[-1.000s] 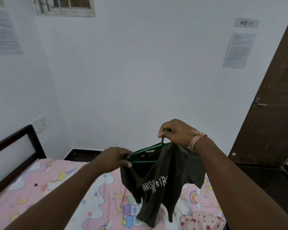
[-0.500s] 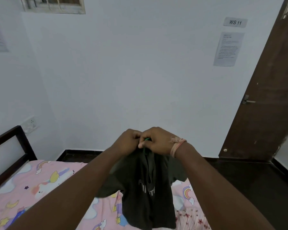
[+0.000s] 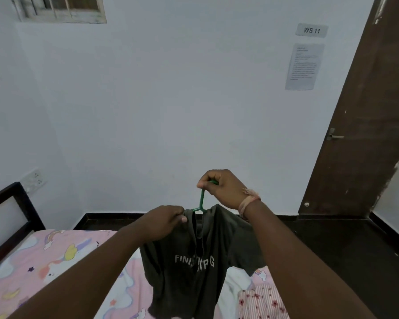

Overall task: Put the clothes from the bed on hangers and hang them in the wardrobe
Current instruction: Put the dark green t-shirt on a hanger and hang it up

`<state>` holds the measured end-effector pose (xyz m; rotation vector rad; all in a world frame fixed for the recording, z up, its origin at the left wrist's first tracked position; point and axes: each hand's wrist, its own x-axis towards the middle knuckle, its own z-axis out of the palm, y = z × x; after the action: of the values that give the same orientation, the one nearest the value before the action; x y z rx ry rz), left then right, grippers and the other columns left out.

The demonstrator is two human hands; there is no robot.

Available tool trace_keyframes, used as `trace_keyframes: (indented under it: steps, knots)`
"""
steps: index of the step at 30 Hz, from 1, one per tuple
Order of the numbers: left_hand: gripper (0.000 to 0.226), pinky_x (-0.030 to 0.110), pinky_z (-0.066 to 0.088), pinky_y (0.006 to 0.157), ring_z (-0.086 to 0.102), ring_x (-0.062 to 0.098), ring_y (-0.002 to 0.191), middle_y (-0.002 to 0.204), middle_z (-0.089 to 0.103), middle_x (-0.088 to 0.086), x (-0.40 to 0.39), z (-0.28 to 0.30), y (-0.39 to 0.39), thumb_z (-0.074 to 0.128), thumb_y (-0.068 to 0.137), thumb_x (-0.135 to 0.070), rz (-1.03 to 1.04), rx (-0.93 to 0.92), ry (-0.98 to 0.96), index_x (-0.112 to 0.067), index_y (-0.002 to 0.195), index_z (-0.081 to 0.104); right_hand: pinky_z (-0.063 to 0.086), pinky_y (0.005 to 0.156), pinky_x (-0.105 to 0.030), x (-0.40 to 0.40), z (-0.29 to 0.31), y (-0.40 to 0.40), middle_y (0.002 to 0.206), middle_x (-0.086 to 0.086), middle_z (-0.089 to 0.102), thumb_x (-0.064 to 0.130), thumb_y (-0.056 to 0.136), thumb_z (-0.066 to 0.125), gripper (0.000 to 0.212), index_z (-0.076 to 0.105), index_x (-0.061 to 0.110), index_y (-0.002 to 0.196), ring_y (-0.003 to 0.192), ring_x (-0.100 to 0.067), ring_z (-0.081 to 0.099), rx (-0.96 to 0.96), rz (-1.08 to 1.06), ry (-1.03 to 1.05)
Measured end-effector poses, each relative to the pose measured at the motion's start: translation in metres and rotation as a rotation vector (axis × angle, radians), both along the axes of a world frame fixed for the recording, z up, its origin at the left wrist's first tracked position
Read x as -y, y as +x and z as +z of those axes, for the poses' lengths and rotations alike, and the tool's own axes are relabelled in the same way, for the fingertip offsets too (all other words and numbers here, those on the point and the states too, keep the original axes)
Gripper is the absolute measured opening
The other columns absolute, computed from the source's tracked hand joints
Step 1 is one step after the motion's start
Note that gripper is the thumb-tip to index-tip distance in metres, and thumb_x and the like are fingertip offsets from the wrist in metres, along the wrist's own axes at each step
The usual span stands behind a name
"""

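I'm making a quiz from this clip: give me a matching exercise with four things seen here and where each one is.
Things:
1. green hanger
2. dark T-shirt
3. flowered striped garment
4. door

Places:
A. lying on the bed at the lower right
B. its hook gripped by the right hand
C. at the right edge of the room
D. draped on the hanger, its shoulder pinched by the left hand

Pairs: 1-B, 2-D, 3-A, 4-C

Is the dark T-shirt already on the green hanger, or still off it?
On it: the dark T-shirt hangs from the green hanger, whose stem rises from its neck into the right hand.
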<state>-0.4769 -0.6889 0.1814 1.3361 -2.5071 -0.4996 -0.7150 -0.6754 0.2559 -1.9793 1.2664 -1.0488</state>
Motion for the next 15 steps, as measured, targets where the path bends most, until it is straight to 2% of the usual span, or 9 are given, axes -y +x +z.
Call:
trace_keyframes:
  steps: [1, 2, 3, 4, 5, 7, 9, 12, 15]
  knots:
    - [0.029, 0.035, 0.044, 0.071, 0.058, 0.01, 0.08, 0.079, 0.059, -0.009, 0.001, -0.001, 0.002, 0.046, 0.105, -0.043, 0.053, 0.009, -0.055, -0.03, 0.08, 0.05, 0.051, 0.081, -0.023, 0.003, -0.004, -0.006, 0.089, 0.015, 0.071, 0.026, 0.09, 0.072, 0.016, 0.071, 0.02, 0.105, 0.082, 0.002, 0.064, 0.01, -0.019, 0.034]
    - [0.031, 0.033, 0.043, 0.07, 0.057, 0.008, 0.079, 0.077, 0.059, -0.01, 0.001, 0.001, 0.006, 0.045, 0.105, -0.044, 0.116, 0.001, -0.103, -0.032, 0.077, 0.048, 0.053, 0.088, -0.029, 0.006, -0.009, -0.016, 0.1, 0.01, 0.069, 0.034, 0.086, 0.077, 0.036, 0.065, 0.025, 0.118, 0.09, -0.003, 0.065, -0.022, -0.025, 0.098]
    - [0.032, 0.031, 0.042, 0.069, 0.056, 0.005, 0.077, 0.075, 0.059, -0.011, 0.002, 0.003, 0.012, 0.046, 0.105, -0.044, 0.171, -0.026, -0.13, -0.033, 0.075, 0.048, 0.052, 0.093, -0.033, 0.007, -0.014, -0.028, 0.109, 0.008, 0.065, 0.043, 0.078, 0.081, 0.058, 0.056, 0.029, 0.129, 0.098, -0.009, 0.064, -0.131, -0.036, 0.187]
    - [0.032, 0.031, 0.041, 0.068, 0.056, 0.003, 0.076, 0.074, 0.059, -0.013, 0.004, 0.006, 0.018, 0.048, 0.104, -0.042, 0.206, -0.067, -0.138, -0.034, 0.074, 0.05, 0.051, 0.097, -0.037, 0.007, -0.02, -0.039, 0.114, 0.008, 0.061, 0.048, 0.07, 0.084, 0.074, 0.051, 0.031, 0.134, 0.103, -0.014, 0.062, -0.319, -0.05, 0.28]
    - [0.031, 0.031, 0.041, 0.067, 0.056, 0.003, 0.074, 0.074, 0.06, -0.014, 0.006, 0.008, 0.025, 0.05, 0.104, -0.041, 0.23, -0.112, -0.133, -0.033, 0.074, 0.052, 0.05, 0.097, -0.038, 0.006, -0.026, -0.048, 0.115, 0.008, 0.06, 0.048, 0.067, 0.085, 0.075, 0.052, 0.03, 0.132, 0.106, -0.017, 0.061, -0.537, -0.054, 0.356]
    - [0.029, 0.034, 0.044, 0.069, 0.057, 0.006, 0.07, 0.072, 0.06, -0.013, 0.011, 0.016, 0.038, 0.053, 0.102, -0.04, 0.23, -0.184, -0.131, -0.028, 0.076, 0.056, 0.05, 0.084, -0.033, 0.007, -0.041, -0.058, 0.109, 0.003, 0.065, 0.035, 0.077, 0.081, 0.044, 0.063, 0.023, 0.115, 0.099, -0.021, 0.062, -0.801, -0.094, 0.394]
    - [0.03, 0.035, 0.047, 0.071, 0.058, 0.009, 0.07, 0.071, 0.061, -0.006, 0.014, 0.025, 0.049, 0.054, 0.101, -0.039, 0.2, -0.212, -0.128, -0.022, 0.078, 0.06, 0.044, 0.069, -0.027, 0.01, -0.046, -0.059, 0.099, -0.002, 0.067, 0.024, 0.083, 0.076, 0.019, 0.068, 0.018, 0.099, 0.091, -0.023, 0.061, -0.787, -0.152, 0.317]
    - [0.03, 0.034, 0.043, 0.069, 0.056, 0.009, 0.067, 0.069, 0.06, -0.004, 0.017, 0.04, 0.059, 0.058, 0.103, -0.03, 0.174, -0.243, -0.112, -0.018, 0.076, 0.062, 0.044, 0.07, -0.028, 0.021, -0.038, -0.06, 0.093, -0.002, 0.066, 0.017, 0.079, 0.077, 0.015, 0.07, 0.017, 0.093, 0.088, -0.022, 0.061, -0.762, -0.193, 0.212]
    - [0.028, 0.036, 0.046, 0.071, 0.059, 0.009, 0.069, 0.071, 0.064, -0.007, 0.022, 0.054, 0.072, 0.056, 0.101, -0.035, 0.18, -0.251, -0.175, -0.022, 0.078, 0.064, 0.043, 0.074, -0.029, 0.032, -0.032, -0.077, 0.096, -0.006, 0.064, 0.012, 0.079, 0.073, 0.015, 0.067, 0.018, 0.091, 0.093, -0.026, 0.061, -0.83, -0.27, 0.106]
